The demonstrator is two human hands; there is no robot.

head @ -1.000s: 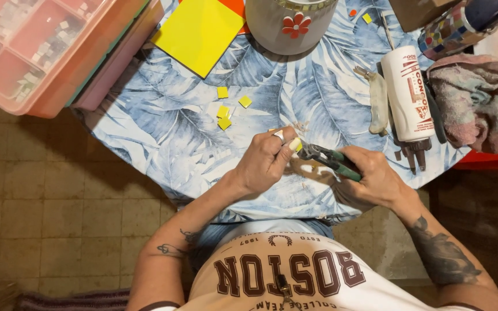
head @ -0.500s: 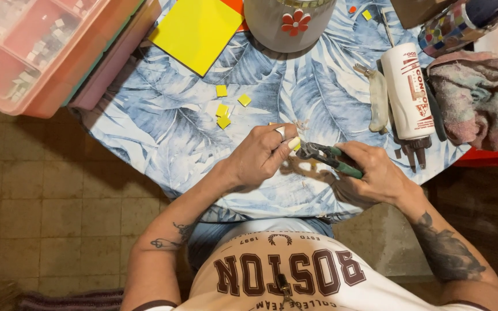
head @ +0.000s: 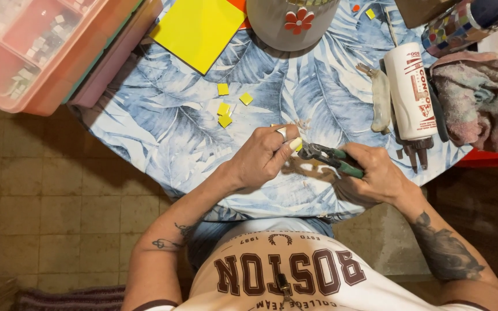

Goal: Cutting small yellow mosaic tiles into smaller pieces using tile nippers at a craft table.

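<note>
My left hand [head: 263,155] pinches a small yellow tile piece [head: 298,147] between thumb and fingers, over the leaf-print tablecloth [head: 162,126]. My right hand [head: 376,178] grips green-handled nippers [head: 332,158], and their jaws meet the tile piece at my left fingertips. Several small yellow tile squares [head: 224,108] lie on the cloth just beyond my left hand. A large yellow square tile [head: 198,29] rests farther back.
A pink compartment box [head: 36,52] with small pieces overhangs the table at the left. A grey pot with a red flower [head: 292,20], a white glue cartridge in its gun [head: 411,92], a crumpled rag [head: 479,98] and a mosaic-covered object [head: 451,26] stand at the back and right.
Both hands stay together over the cloth with the nippers at the tile piece; they have shifted only slightly. The loose squares have not moved.
</note>
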